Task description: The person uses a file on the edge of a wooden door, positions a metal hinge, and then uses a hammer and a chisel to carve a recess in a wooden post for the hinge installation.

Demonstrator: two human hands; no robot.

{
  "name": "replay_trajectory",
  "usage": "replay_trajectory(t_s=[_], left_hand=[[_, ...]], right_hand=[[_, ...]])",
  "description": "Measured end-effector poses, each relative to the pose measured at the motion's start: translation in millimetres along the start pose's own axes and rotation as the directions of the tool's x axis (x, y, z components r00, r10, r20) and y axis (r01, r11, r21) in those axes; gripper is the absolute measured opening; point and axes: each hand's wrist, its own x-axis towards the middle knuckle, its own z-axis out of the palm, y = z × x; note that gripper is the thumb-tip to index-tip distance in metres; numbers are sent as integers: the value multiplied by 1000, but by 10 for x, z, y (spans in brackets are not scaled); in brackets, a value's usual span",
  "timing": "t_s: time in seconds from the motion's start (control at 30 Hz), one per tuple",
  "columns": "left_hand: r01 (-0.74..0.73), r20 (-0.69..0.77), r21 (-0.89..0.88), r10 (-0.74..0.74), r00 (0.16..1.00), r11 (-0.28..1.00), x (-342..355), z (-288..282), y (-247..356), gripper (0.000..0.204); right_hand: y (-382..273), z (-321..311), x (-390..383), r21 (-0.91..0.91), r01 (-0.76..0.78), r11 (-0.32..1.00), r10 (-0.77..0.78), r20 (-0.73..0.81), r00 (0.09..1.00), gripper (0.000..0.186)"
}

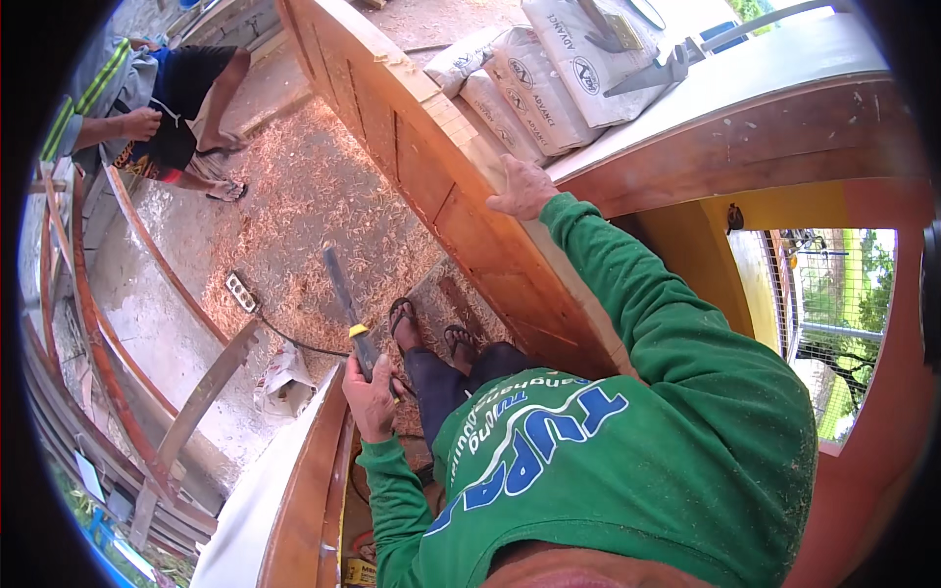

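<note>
My left hand [372, 397] is closed around the dark handle of a chisel-like tool [339, 289] with a long flat metal blade and a yellow band, pointing away from me over the floor. My right hand [520, 191] grips the top edge of an orange-brown panelled wooden door [441, 225] that stands on edge and runs diagonally away from my body. Pale bare wood shows along the door's top edge. My feet in sandals [407, 323] are beside the door's left face.
Stacked sacks [539, 98] lie on a white-topped ledge [745, 49] at right. A co-worker [176, 118] stands at upper left. Wood shavings [284, 186], a power strip [241, 291] with a cable and leaning planks [162, 431] are at left. A grilled window [843, 323] is at right.
</note>
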Motion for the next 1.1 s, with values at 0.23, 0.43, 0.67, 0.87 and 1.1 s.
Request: replay_trajectory(t_s=[0.23,0.43,0.67,0.87,1.1], left_hand=[[138,-10,39,-138,990,990,124,-196,232,16],[59,45,111,-64,997,992,336,-173,558,21],[20,71,294,-43,997,956,353,60,846,17],[145,180,323,-211,961,935,388,388,1053,15],[101,285,363,-213,935,926,850,814,1155,13]], right_hand=[[125,-207,67,32,-39,999,39,4,999,63],[274,-259,148,108,-76,991,73,28,997,61],[570,-242,230,167,-125,978,120,41,992,57],[727,-357,229,90,-136,987,136,2,991,49],[804,-462,236,16,-316,949,316,-55,947,43]])
